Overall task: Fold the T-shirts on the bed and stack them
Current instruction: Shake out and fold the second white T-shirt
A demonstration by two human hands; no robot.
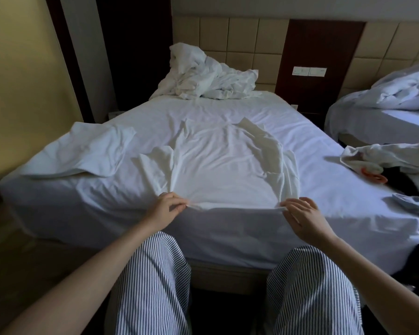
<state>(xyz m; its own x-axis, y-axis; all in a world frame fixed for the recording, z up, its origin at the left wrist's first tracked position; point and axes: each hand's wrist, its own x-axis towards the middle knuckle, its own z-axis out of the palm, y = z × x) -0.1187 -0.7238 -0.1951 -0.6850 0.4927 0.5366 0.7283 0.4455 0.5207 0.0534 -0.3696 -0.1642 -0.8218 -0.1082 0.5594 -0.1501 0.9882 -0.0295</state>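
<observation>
White T-shirt (223,170) lies spread on the bed (324,189), mid-mattress, with its hem at the near edge right in front of me. Its long axis runs straight away from me: hem near, collar end far, toward the headboard. Sleeves go out to each side, both rumpled; the right one is bunched and partly folded over the body.

My left hand (169,206) pinches the left hem corner, fingers curled onto the thumb. My right hand (302,213) pinches the right hem corner, thumb and forefinger closed on the cloth, other fingers looser. I judge that holding both corners lets me pull the hem taut and square it to the mattress edge, so the body smooths out. The fold is not yet begun.

Outward: another white piece (82,153) lies at the left corner; I cannot tell if it is a shirt or a pillowcase. A crumpled duvet (208,78) sits at the head. A loose clothes pile (385,160) is at the right edge, probably more to fold. My striped trousers (150,286) are below.
</observation>
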